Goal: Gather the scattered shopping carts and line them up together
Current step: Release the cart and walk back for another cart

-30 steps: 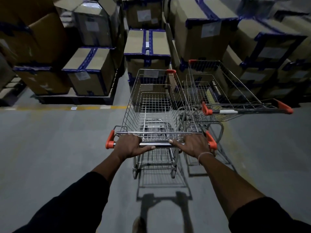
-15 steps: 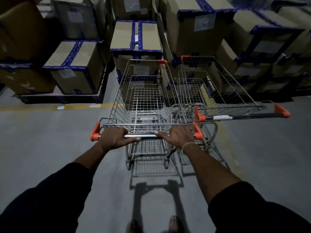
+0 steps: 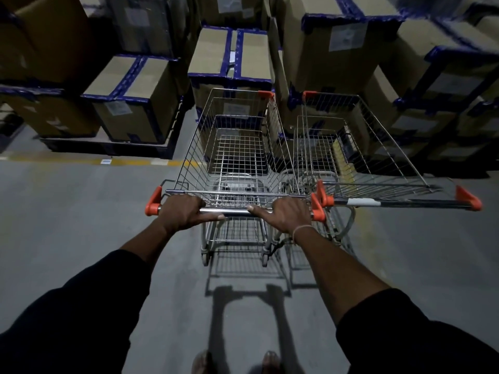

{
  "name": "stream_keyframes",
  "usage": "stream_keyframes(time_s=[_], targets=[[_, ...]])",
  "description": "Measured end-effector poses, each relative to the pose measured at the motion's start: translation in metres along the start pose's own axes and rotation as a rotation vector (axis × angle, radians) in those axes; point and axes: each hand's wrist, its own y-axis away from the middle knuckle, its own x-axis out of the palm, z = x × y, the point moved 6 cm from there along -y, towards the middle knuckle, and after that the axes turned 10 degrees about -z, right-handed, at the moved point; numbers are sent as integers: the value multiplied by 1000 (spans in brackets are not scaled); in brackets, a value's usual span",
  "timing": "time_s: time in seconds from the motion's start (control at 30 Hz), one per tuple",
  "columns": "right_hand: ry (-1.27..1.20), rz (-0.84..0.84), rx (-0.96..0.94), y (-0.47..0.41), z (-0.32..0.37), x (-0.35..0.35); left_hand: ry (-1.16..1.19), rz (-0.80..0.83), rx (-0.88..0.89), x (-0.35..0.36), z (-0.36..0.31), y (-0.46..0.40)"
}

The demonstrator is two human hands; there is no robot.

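Observation:
A wire shopping cart (image 3: 235, 147) with orange handle ends stands straight ahead of me. My left hand (image 3: 185, 213) and my right hand (image 3: 286, 215) both grip its steel handle bar (image 3: 232, 211). A second, matching cart (image 3: 359, 147) stands right beside it on the right, side by side and facing the same way, its black handle (image 3: 397, 203) level with mine. The two baskets almost touch. Both carts are empty.
Stacked cardboard boxes with blue tape (image 3: 232, 58) fill the space right in front of both carts. More boxes sit on a pallet (image 3: 108, 148) at the left. A yellow floor line (image 3: 81, 160) runs along the pallet. Grey concrete floor lies left and right of me.
My cart has rolled forward and a little right, drawing level alongside the second cart and closer to the boxes. Both hands have kept their grip on the handle.

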Motion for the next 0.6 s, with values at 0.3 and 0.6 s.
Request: stream_keyframes(time_s=[0.3, 0.6], targets=[[-76, 29, 5, 1, -4, 1, -31, -9, -54, 8, -10, 4], [-212, -353, -25, 20, -65, -40, 246, -85, 72, 8, -173, -17]])
